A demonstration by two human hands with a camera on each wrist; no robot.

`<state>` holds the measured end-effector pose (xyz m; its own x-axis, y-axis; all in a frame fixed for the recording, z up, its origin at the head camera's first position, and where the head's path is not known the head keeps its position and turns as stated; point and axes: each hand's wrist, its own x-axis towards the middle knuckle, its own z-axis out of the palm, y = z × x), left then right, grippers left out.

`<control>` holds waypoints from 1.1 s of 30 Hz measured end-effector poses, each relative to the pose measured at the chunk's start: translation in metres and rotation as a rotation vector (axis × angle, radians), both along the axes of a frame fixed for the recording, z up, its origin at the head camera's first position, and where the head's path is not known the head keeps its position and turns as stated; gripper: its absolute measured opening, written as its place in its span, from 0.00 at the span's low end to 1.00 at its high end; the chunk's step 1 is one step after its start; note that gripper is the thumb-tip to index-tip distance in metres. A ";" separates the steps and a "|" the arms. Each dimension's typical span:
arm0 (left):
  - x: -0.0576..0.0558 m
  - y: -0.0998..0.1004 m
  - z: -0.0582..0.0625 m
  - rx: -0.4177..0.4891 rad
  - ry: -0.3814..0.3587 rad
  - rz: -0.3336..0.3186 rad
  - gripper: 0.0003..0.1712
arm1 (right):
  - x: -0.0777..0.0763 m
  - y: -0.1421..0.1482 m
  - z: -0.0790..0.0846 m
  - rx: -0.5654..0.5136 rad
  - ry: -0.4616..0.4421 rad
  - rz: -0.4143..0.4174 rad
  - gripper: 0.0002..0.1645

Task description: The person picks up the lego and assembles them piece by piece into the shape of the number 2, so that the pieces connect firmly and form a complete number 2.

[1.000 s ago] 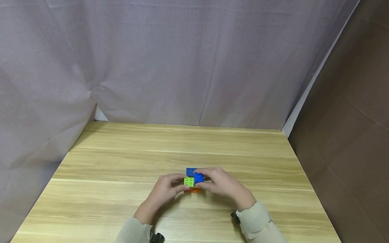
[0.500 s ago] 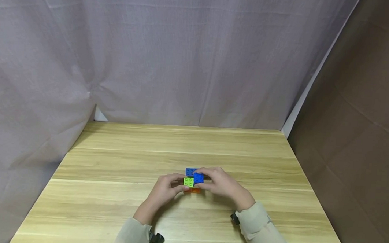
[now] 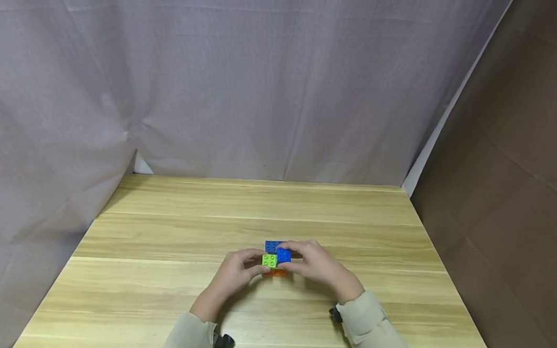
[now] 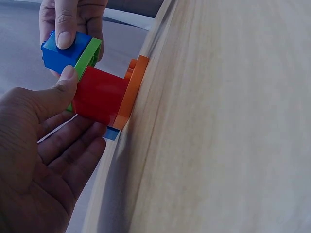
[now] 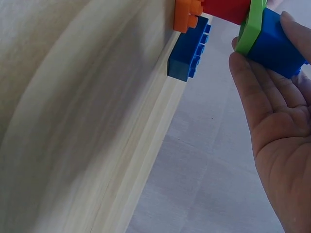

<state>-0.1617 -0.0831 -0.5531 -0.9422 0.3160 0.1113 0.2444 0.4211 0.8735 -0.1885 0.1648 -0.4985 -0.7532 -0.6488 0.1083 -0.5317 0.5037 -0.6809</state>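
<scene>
Toy building bricks are stacked near the middle of the table. At the bottom lies an orange brick (image 3: 280,273), with a red brick (image 4: 99,94) standing on it. A thin light-green brick (image 3: 269,260) tops the red one. On the green brick's right part sits a blue brick (image 3: 283,255). My left hand (image 3: 235,271) pinches the green brick at its left side, the thumb near the red brick's upper edge in the left wrist view. My right hand (image 3: 318,263) grips the blue brick between thumb and fingers.
A second, longer blue brick (image 5: 187,51) lies on the table behind the stack, close by the orange brick. The wooden table (image 3: 187,206) ends at a grey curtain (image 3: 264,89) at the back. A brown cloth (image 3: 506,154) hangs on the right.
</scene>
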 end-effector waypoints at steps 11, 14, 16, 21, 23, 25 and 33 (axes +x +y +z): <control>0.000 0.000 0.000 0.001 0.008 -0.001 0.20 | 0.001 0.001 -0.003 -0.014 -0.001 -0.002 0.26; 0.000 0.000 0.000 0.002 0.014 -0.002 0.20 | 0.002 0.002 -0.004 -0.031 -0.010 -0.008 0.27; 0.000 0.000 0.000 -0.001 0.017 -0.002 0.20 | 0.003 0.002 -0.006 -0.045 -0.014 -0.013 0.28; 0.000 0.001 -0.001 -0.002 0.011 0.003 0.20 | 0.005 0.004 -0.010 -0.067 -0.011 -0.030 0.28; 0.000 0.001 -0.001 -0.002 0.005 0.005 0.20 | 0.004 0.004 -0.012 -0.076 -0.009 -0.031 0.28; 0.000 0.001 0.000 -0.002 0.000 0.006 0.21 | 0.004 0.004 -0.014 -0.089 -0.007 -0.033 0.28; 0.001 0.001 0.001 -0.007 -0.001 0.005 0.21 | 0.002 0.004 -0.023 -0.137 0.014 -0.035 0.27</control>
